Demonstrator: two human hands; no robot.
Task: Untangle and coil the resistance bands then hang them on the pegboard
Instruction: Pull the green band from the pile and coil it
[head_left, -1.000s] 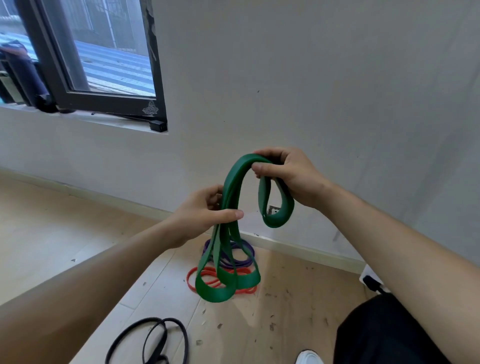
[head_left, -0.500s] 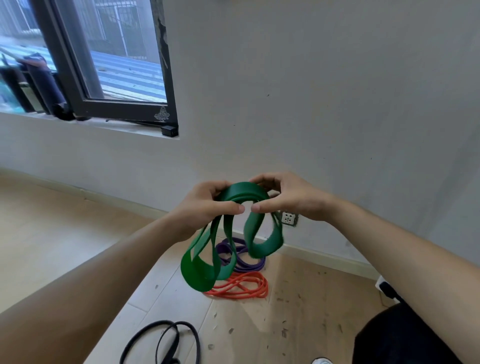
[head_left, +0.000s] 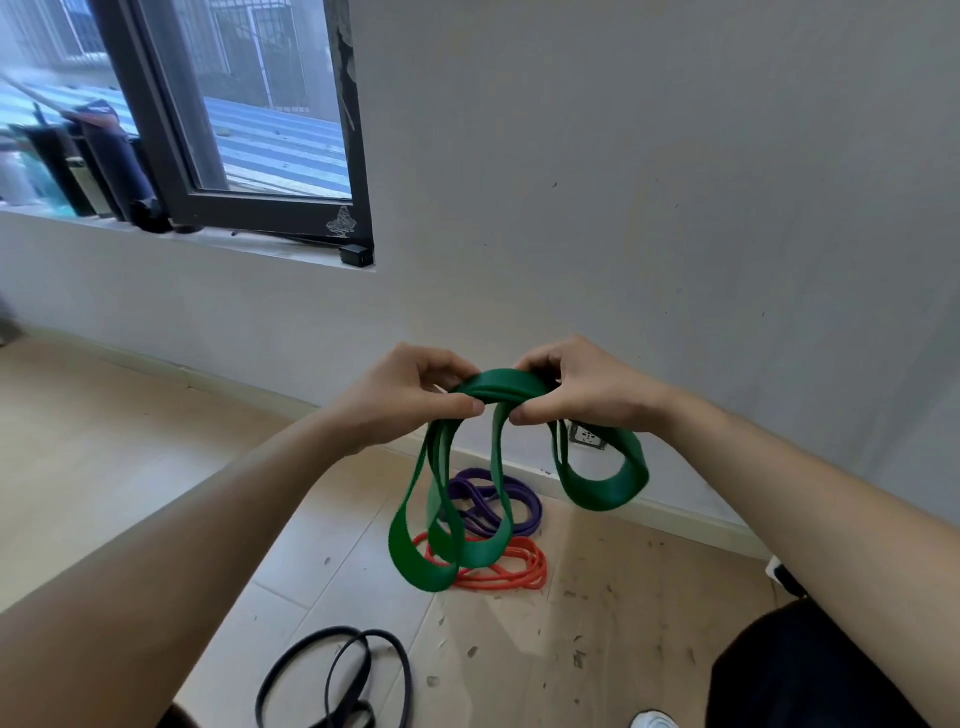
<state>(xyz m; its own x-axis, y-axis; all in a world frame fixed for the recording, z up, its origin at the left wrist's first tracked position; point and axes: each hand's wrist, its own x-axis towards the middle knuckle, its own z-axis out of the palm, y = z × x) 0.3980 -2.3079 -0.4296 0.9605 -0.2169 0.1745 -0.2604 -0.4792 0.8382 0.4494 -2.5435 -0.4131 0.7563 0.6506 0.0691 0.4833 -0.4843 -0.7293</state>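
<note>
Now left hand (head_left: 400, 402) grip, right hand (head_left: 584, 395) grip both pinch green band (head_left: 605, 491) top; window sticker (head_left: 341, 224) print unreadable.

No legible text, label, brand or number anywhere in view. Only candidate: a pale sticker (head_left: 341, 224) on the lower corner of the window frame (head_left: 260, 214), with an emblem-like mark too small and blurred to read.
</note>
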